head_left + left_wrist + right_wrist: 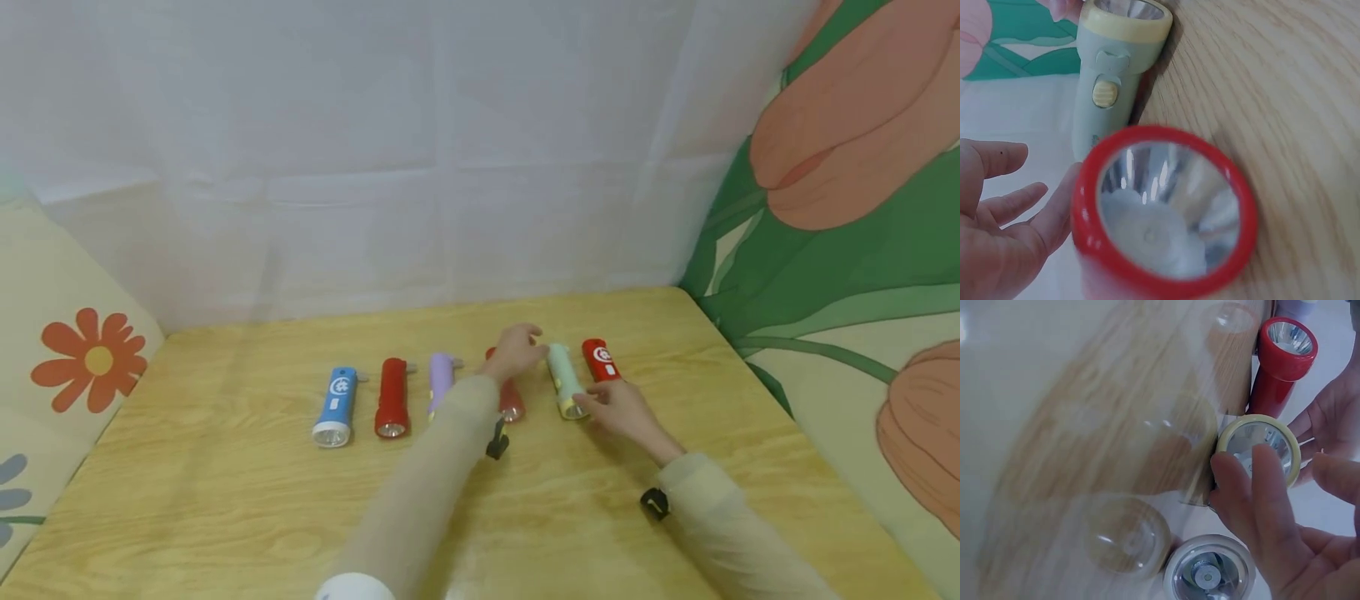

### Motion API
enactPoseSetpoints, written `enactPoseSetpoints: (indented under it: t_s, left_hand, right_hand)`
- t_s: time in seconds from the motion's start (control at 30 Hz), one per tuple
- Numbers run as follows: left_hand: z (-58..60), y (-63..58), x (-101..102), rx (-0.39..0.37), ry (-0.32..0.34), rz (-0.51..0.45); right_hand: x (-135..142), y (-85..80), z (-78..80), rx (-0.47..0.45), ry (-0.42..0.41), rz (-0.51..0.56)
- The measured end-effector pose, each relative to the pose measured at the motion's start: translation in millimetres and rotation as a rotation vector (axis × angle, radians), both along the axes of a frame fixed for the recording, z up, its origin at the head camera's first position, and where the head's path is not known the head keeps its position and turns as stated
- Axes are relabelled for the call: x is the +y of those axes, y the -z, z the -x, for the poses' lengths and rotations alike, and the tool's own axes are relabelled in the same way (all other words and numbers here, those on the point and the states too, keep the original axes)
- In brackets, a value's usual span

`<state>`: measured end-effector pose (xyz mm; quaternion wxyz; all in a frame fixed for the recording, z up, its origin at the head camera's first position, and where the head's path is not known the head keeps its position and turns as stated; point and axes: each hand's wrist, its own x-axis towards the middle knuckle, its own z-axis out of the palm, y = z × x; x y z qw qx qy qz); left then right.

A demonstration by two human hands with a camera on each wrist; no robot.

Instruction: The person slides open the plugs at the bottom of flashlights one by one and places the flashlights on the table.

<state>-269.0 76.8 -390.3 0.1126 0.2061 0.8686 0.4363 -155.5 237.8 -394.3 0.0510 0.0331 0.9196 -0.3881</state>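
Round emblem (341, 386) on blue flashlight (334, 410), white emblem (603, 355) on rightmost red flashlight (599, 362), marking (1095, 140) (illegible) on mint flashlight (1110, 72)

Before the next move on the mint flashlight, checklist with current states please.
1. Mint flashlight lying on the table: ok.
2. Right hand at its lens end: ok.
3. Right hand's grip firm: cannot tell; fingers overlap the lens in the wrist view.
4. Left hand touching its tail end: cannot tell.
5. Neighbouring red flashlight unobstructed in head view: not ok, left hand covers part.
6. Blue flashlight clear of both hands: ok.
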Motion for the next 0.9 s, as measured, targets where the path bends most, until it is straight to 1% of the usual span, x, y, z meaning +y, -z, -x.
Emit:
enactPoseSetpoints:
  t_s: [0.13, 0.23, 0.37, 0.53, 0.67, 0.7, 0.73, 0.8, 0.83, 0.87, 0.9]
  left_hand:
    - [1.7, 2.2, 6.8, 0.008, -0.015, -0.013]
    - [1.1, 2.0, 9.4, -0.017, -0.025, -0.028]
    - [-1.3, 1.9, 10.2, -0.073, -0.033, -0.038]
    - [-1.5, 4.3, 10.9, -0.072, -0.033, 0.021]
    - [4.1, 9.4, 13.9, -0.083, -0.017, 0.076]
    - [15.4, 27.1, 16.5, -0.062, -0.004, 0.054]
    - [29.8, 48.5, 21.8, -0.055, 0.000, 0.048]
    - [32.0, 50.7, 22.7, -0.069, 0.003, 0.059]
    - [37.1, 59.5, 24.1, -0.043, 0.004, 0.052]
    - [36.8, 62.4, 25.3, -0.026, -0.002, 0.058]
    - [43.6, 73.7, 27.2, -0.003, -0.001, 0.043]
  right_hand:
    - [-1.3, 1.5, 0.4, -0.013, 0.019, -0.004]
    - [-3.1, 3.3, 0.6, -0.012, 0.018, -0.004]
    - [-5.6, 5.3, 0.8, -0.010, 0.015, -0.011]
    - [-7.8, 4.9, 0.6, 0.014, 0.001, -0.007]
    - [-9.8, 4.6, -0.1, 0.034, -0.002, 0.013]
    - [-10.4, 4.5, -0.4, 0.038, -0.003, 0.021]
    - [-10.9, 4.5, -0.3, 0.038, -0.003, 0.026]
    - [-12.0, 4.6, -0.4, 0.045, -0.002, 0.036]
    - [-12.5, 4.7, -0.2, 0.049, -0.004, 0.039]
    - [-12.8, 5.0, 0.0, 0.052, -0.005, 0.042]
    - [-13.1, 5.3, 0.2, 0.054, -0.006, 0.041]
